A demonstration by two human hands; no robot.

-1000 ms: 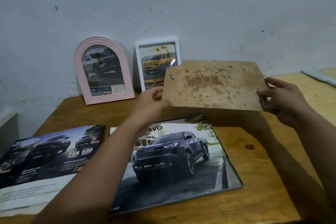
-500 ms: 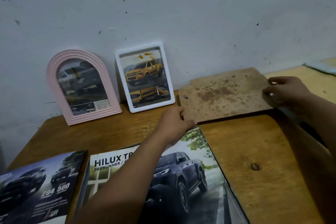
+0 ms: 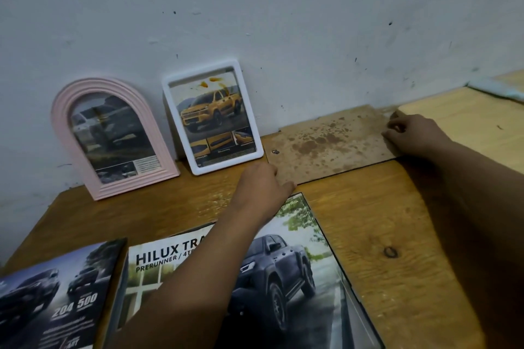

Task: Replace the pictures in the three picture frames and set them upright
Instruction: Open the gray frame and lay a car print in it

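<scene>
A stained brown backing board point(image 3: 331, 144) lies flat on the tabletop point(image 3: 382, 221) at about 1 o'clock, its far edge against the wall point(image 3: 255, 8). The left hand point(image 3: 262, 187) rests, fingers curled, on the board's near left corner; the right hand point(image 3: 412, 134) pinches the board's right edge between thumb and fingers. A small metal fitting shows near the board's left end.

At 12 o'clock a white rectangular frame point(image 3: 214, 116) leans upright against the wall, holding a picture of a yellow pickup. Just beside it at 11 o'clock stands a pink arched frame point(image 3: 113, 137) with a picture of a dark vehicle; the two frames stand close but apart.

Near the viewer, at 6 o'clock, a large brochure point(image 3: 283, 278) lies flat under the left forearm, reading "HILUX TRA…" and "PRERUNNER / 4TR…", with "TOYOTA" at its top corner. At 8 o'clock a second brochure point(image 3: 56, 300) shows "204" and "500".

Bare wood with a dark knot lies open at 4 o'clock, between brochure and right arm. The wall is pale, scuffed and speckled.
</scene>
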